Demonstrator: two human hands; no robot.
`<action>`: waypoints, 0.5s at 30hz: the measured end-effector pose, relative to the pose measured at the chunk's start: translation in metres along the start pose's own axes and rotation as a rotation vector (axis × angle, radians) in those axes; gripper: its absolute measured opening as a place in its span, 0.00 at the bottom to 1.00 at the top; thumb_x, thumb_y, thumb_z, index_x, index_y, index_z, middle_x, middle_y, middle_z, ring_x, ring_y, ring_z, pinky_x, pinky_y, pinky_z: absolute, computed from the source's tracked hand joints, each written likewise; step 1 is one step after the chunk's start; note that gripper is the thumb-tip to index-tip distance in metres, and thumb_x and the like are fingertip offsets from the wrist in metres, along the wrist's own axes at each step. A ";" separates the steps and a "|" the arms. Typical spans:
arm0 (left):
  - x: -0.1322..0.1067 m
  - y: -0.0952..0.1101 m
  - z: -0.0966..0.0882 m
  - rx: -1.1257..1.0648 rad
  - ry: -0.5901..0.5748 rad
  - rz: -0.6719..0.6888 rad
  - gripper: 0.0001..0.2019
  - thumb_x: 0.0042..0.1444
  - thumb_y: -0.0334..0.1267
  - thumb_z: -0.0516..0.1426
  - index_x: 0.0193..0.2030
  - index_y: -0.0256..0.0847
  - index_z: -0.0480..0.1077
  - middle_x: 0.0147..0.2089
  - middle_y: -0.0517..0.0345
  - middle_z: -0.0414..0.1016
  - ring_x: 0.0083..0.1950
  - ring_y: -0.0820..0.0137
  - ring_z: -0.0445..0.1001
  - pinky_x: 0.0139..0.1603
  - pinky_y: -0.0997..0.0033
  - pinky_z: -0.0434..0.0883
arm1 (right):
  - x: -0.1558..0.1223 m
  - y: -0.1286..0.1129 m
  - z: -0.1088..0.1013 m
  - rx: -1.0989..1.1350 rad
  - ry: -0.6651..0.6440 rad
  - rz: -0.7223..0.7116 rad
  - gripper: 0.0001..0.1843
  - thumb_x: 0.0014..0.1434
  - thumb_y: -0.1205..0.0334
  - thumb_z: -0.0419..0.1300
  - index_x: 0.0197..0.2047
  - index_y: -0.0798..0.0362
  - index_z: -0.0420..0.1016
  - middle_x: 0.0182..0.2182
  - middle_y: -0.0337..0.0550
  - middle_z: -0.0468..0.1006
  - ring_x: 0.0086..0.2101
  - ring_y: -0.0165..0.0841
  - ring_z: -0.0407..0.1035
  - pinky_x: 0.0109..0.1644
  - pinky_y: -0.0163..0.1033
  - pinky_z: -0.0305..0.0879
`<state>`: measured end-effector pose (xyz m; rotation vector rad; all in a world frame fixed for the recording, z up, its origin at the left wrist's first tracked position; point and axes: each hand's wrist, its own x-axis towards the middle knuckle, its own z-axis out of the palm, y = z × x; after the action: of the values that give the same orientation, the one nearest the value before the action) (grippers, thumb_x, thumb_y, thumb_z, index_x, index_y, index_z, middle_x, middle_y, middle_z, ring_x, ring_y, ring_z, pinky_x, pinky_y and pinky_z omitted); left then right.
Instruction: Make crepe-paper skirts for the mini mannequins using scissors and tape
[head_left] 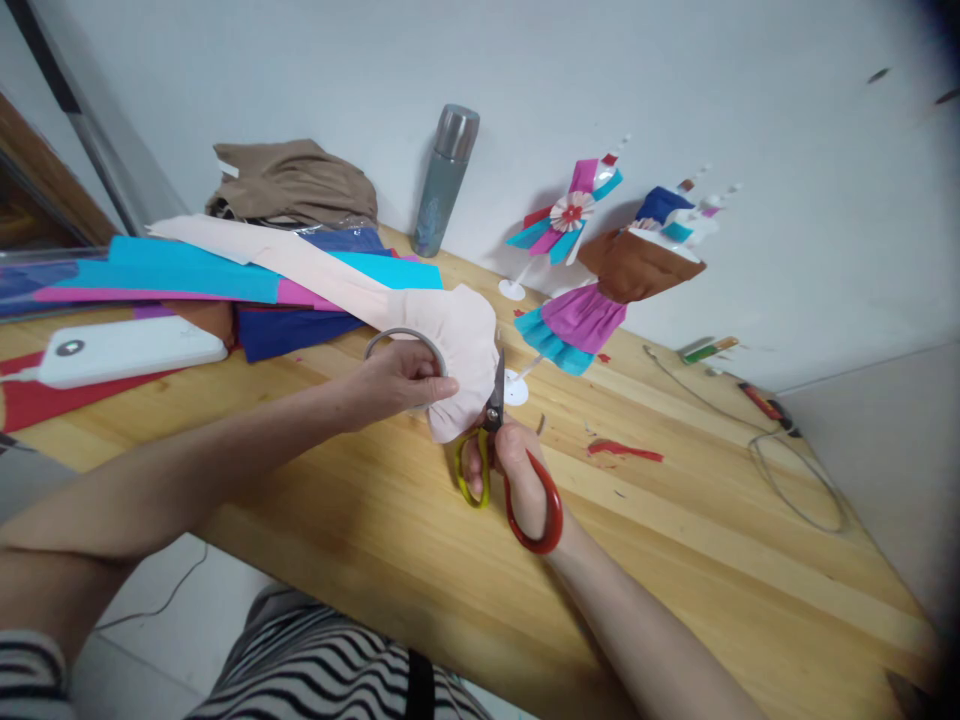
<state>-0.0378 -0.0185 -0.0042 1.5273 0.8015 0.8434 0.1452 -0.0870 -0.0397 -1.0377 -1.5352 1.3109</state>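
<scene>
My left hand (401, 380) is closed on the gathered end of a long pale pink crepe paper strip (450, 325), pinching its ruffled edge; a tape roll (405, 340) lies just behind the fingers. My right hand (514, 470) grips scissors (499, 450) with one red and one yellow-green handle. Their blades point up into the pink paper's right edge. Both hands are over the middle of the wooden table (675, 540).
Coloured crepe sheets (187, 280) are stacked at the left with a white power bank (127, 350) on them. A steel flask (444, 180), brown cloth (296, 180), two paper-dressed figures on stands (600, 290), red scraps (622, 450) and a cable (795, 480) lie around.
</scene>
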 end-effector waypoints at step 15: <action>0.000 0.005 -0.001 -0.038 -0.024 -0.068 0.10 0.46 0.40 0.59 0.27 0.35 0.65 0.23 0.65 0.62 0.25 0.78 0.60 0.27 0.76 0.57 | 0.000 0.001 0.000 -0.019 -0.007 -0.019 0.28 0.63 0.38 0.44 0.27 0.53 0.64 0.17 0.37 0.66 0.19 0.29 0.62 0.24 0.36 0.58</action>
<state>-0.0380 -0.0184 0.0004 1.4658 0.8110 0.7842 0.1450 -0.0874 -0.0410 -1.0295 -1.5617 1.2903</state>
